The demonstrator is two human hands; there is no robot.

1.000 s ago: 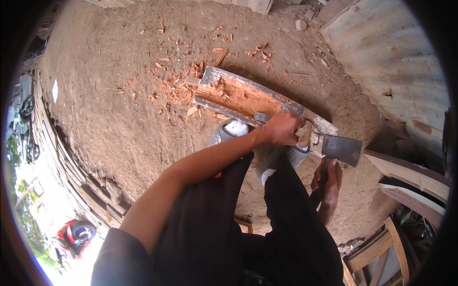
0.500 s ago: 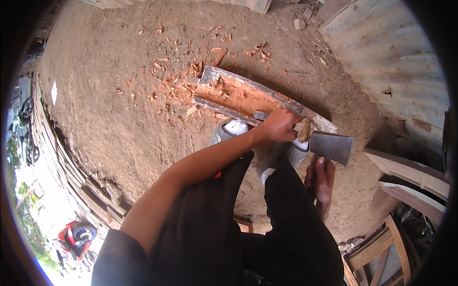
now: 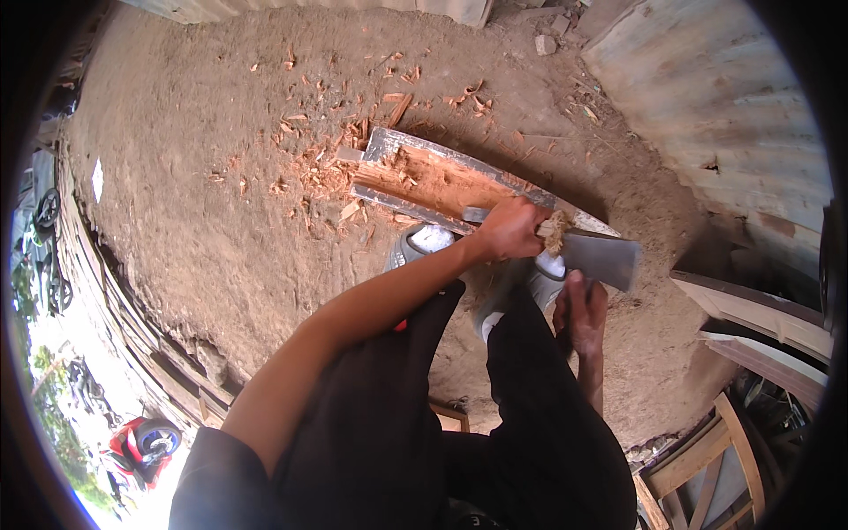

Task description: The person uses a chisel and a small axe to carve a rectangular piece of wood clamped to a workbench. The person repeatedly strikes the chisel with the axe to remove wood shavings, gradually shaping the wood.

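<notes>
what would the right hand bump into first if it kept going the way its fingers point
The right hand points up toward the grey metal axe head just beyond its fingertips, so it would probably meet that first. They look nearly touching, though depth is unclear.

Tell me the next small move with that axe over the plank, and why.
Probably bring the axe head down onto the reddish hewn face of the plank. The left hand has its grip on the handle just behind the head, which hangs past the plank's near end; the right hand hangs free below; chips lie scattered around.
</notes>
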